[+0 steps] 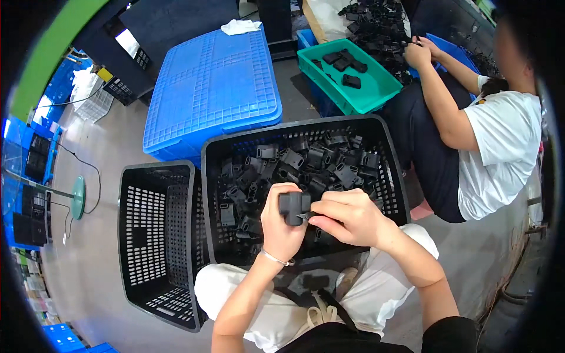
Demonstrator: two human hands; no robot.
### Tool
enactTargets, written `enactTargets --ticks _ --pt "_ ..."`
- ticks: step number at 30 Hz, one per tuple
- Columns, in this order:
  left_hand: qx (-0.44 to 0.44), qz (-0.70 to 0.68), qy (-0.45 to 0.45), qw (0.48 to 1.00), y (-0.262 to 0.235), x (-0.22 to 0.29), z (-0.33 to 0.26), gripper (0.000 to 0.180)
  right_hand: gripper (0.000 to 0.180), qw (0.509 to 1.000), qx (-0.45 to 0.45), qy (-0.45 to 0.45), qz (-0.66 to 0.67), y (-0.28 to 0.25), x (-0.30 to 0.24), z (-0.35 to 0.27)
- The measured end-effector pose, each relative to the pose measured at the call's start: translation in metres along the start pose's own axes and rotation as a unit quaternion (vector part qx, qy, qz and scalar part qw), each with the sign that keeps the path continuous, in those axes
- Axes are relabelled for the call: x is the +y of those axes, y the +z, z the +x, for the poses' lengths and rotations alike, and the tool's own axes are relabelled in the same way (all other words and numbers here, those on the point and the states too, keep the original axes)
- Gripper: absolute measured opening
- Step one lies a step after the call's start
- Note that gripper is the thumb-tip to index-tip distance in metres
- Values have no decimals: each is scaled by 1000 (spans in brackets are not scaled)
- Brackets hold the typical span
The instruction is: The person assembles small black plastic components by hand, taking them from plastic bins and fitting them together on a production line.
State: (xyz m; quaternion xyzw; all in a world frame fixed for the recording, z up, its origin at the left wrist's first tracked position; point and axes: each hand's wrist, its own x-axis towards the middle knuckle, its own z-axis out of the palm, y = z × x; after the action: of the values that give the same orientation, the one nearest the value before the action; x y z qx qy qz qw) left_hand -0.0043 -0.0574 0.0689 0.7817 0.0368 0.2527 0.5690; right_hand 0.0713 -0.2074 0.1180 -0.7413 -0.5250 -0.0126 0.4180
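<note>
My left hand [279, 230] is closed around a black plastic housing [292, 206], a blocky part with rounded edges, held up over the near side of a black perforated crate [393, 170]. Close against its right side, my right hand [351, 216] pinches a small tool with a thin, pale metal tip [302, 216]. The tip meets the housing's lower right edge; most of the tool is hidden by my fingers. Below both hands, the crate holds a heap of similar black housings [346, 174], many with slots or holes.
A second black crate [141, 235] stands at the left. Behind are a large blue lidded bin [215, 82] and a green tray [376, 91] with several black parts. At right a seated person [494, 147] handles dark parts beside a large dark pile [376, 26].
</note>
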Motion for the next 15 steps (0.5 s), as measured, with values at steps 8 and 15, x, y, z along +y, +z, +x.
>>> enactTargets --ticks 8,15 --pt "-151 -524 -268 794 -15 -8 2 40 28 979 65 80 174 -8 -1 3" --pt "-222 -578 -324 715 -16 -9 3 55 49 995 -48 75 34 -18 -12 2"
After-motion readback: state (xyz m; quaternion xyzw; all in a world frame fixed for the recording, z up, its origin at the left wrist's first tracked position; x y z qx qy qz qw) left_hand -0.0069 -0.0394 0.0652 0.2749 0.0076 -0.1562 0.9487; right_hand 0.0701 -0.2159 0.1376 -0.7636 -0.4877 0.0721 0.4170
